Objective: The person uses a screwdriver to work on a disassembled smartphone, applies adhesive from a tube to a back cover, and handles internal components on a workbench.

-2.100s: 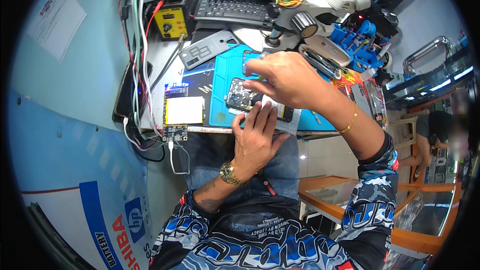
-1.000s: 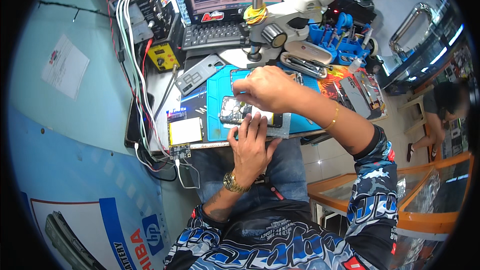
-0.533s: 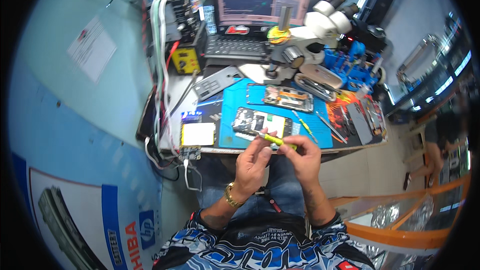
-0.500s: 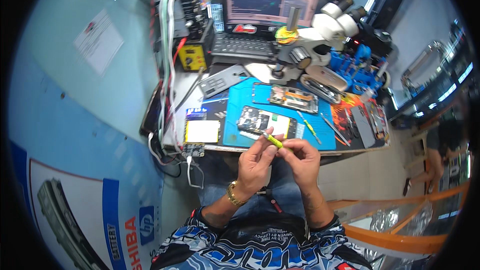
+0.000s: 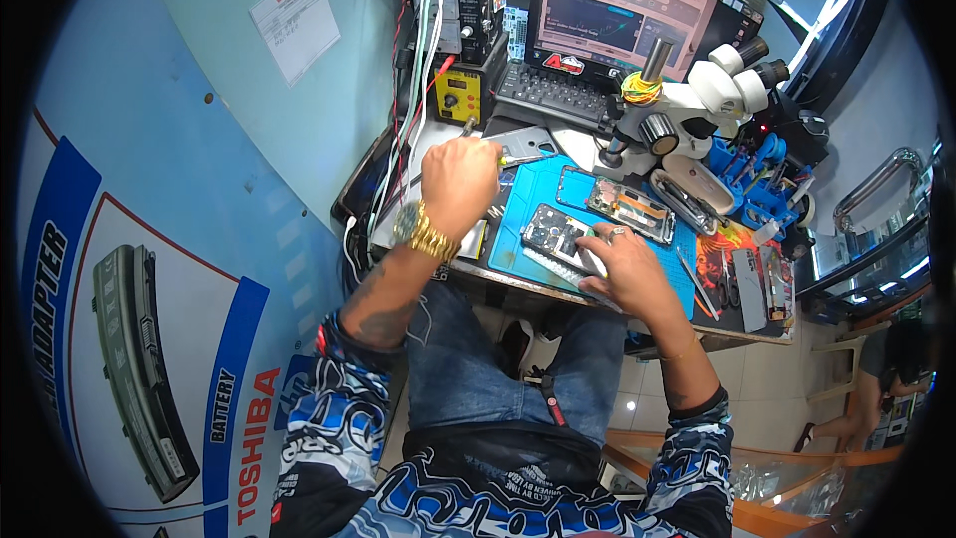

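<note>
Your left hand [image 5: 460, 182] is raised over the left part of the bench, curled into a fist around a slim yellow-green tool [image 5: 505, 162], of which only a short piece shows at the knuckles; a gold wristwatch [image 5: 422, 230] sits on that wrist. Your right hand [image 5: 635, 274] is palm down with bent fingers over the right end of an opened smartphone [image 5: 551, 227], and you cannot tell from here whether it pinches anything. The phone lies near the front edge of the blue repair mat [image 5: 512, 241], its dark circuit board bare, with a strip of bubble wrap [image 5: 550, 261] along its near side. Just beyond it on the mat is a second, disassembled phone [image 5: 637, 211] with an orange flex cable. A pair of tweezers [image 5: 697, 281] lies to the right of your right hand. Past your left fist is a grey phone back cover [image 5: 530, 142], partly hidden. Farther back stand a yellow-fronted bench unit [image 5: 459, 96], a black keyboard [image 5: 558, 95] below a lit screen [image 5: 622, 15], and a white stereo microscope [image 5: 719, 88]. An open pencil case [image 5: 689, 191] and blue tool holders [image 5: 762, 184] are to the microscope's right.
</note>
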### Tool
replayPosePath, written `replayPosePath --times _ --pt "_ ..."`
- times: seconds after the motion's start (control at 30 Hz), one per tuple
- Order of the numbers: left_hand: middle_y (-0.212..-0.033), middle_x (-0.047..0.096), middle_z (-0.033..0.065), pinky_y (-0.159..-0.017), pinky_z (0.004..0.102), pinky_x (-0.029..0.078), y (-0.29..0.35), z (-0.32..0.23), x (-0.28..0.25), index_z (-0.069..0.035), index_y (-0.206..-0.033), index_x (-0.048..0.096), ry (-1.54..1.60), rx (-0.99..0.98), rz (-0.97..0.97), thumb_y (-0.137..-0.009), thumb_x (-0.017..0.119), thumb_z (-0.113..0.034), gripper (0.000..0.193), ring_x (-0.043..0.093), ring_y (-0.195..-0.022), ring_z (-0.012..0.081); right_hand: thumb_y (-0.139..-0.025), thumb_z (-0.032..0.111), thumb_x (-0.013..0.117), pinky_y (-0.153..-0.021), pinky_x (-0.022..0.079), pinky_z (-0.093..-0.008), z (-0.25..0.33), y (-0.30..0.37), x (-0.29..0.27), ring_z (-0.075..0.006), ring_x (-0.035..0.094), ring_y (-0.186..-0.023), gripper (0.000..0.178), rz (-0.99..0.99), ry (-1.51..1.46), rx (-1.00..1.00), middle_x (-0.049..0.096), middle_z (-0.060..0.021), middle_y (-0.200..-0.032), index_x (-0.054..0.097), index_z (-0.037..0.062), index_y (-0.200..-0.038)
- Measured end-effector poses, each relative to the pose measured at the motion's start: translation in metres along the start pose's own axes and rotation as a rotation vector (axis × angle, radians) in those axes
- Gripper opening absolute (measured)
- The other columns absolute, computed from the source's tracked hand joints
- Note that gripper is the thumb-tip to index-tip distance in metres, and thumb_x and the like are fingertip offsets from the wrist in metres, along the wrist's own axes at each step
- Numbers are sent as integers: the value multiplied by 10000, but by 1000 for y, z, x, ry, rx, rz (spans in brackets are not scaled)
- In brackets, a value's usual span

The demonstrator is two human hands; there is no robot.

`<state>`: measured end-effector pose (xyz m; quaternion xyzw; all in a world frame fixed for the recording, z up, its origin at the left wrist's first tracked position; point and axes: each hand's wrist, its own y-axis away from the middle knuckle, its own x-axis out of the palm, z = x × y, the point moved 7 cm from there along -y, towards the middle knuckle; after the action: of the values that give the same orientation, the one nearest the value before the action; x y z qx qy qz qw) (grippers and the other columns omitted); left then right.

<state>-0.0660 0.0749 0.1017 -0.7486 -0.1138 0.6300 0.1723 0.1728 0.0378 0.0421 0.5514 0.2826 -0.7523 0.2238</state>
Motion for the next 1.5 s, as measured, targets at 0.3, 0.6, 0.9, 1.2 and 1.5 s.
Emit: replayPosePath --times 0.3,0.6,0.9,1.2,1.5 --pt "-940 751 187 -808 456 577 -35 5 105 -74 -985 794 73 99 361 -785 823 -210 244 724 -882 365 -721 198 842 -893 529 -455 2 -6 9 -342 603 -1059 646 73 65 -10 619 -143 -1244 604 116 -1316" --pt "-879 749 176 -784 458 573 -27 -4 93 -120 -975 793 9 78 292 -791 829 -260 234 729 -858 341 -821 161 684 -743 579 -411 11 3 12 -328 705 -937 406 -207 333 -223 694 -211 -1070 611 -28 -1173" --pt "-1117 710 181 -795 421 574 2 -15 45 -59 -1180 702 328 107 -112 -897 741 -188 313 719 -970 305 -836 134 707 -589 537 -391 -25 -4 -7 -292 705 -692 342 -362 99 -91 708 -145 -785 652 32 -1158" --pt "-1307 644 114 -988 289 510 90 -88 77 48 -1426 524 1756 -379 193 -1001 677 -92 473 616 -1159 138 -991 22 610 -905 533 -247 -20 24 26 -96 663 -990 247 -443 -1765 349 714 -57 -1091 638 -47 -1226" --pt "-1092 732 86 -874 260 542 118 -72 94 40 -1184 655 1792 -412 249 -970 684 -24 225 674 -973 109 -997 97 654 -870 519 -247 10 49 40 -72 641 -949 251 -236 -1636 476 702 -25 -1066 655 -9 -1224"
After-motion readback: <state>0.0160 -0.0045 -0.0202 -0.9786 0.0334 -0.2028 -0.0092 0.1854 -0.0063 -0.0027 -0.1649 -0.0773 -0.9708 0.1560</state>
